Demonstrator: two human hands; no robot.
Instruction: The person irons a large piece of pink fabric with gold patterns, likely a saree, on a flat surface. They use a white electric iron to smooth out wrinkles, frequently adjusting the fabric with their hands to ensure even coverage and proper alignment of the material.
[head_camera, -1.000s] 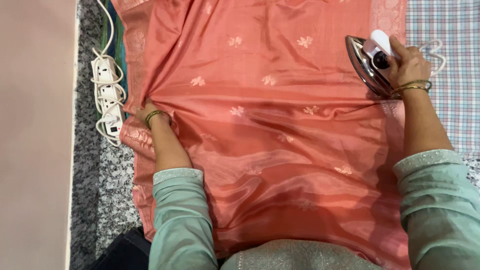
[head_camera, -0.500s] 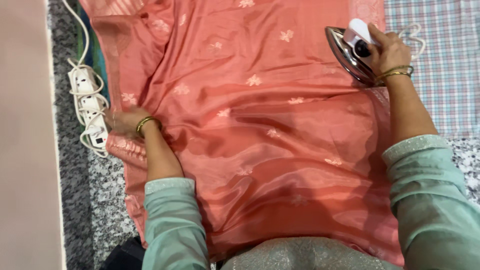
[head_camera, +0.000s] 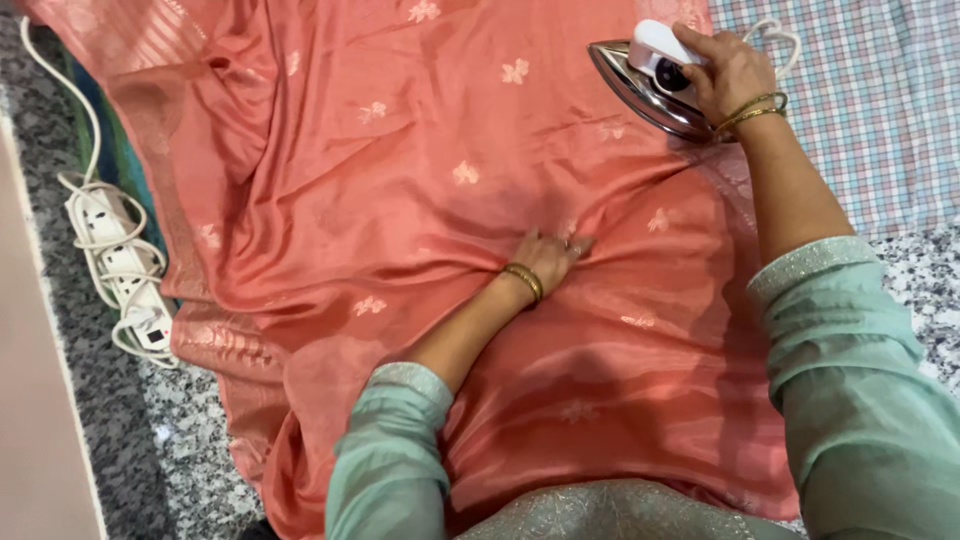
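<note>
The right hand (head_camera: 728, 72) gripped the iron (head_camera: 648, 88) at the cloth's (head_camera: 400, 250) far right edge, nose pointing left, while the left hand (head_camera: 548, 256) lay flat, fingers spread, on the folds nearer the body, below and left of the iron.

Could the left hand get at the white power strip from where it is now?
Probably yes: the left hand lies flat on the salmon fabric, and only open cloth separates it from the power strip on the floor beside the fabric's edge.
</note>
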